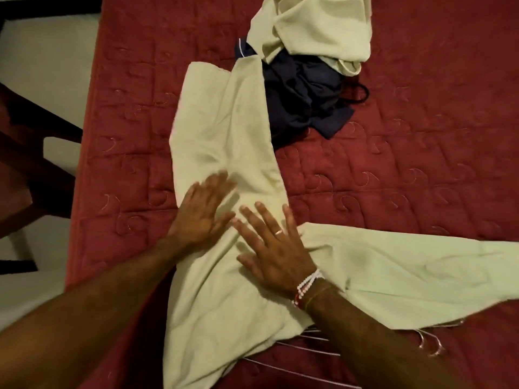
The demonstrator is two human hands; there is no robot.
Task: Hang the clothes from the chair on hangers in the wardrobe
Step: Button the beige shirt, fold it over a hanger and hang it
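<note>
A red quilted bedspread (393,153) fills my view, its stitched swirls running in rows; at the left edge a pale floor (42,51) and the dark wooden frame of a chair (31,153) show beside the bed. I see no containers here, only cloth spread on the bed. A pale green garment (224,130) lies stretched across the spread, one part running away from me, another out to the right. My left hand (200,211) and right hand (276,254) lie flat on it, side by side, fingers spread wide, palms down, gripping nothing. A beaded bracelet (307,286) circles the right wrist. Thin wire hangers (311,349) poke out from under the garment's near edge. Farther off, a dark navy garment (306,99) sits crumpled, with a second pale green garment (317,26) heaped partly over it.
</note>
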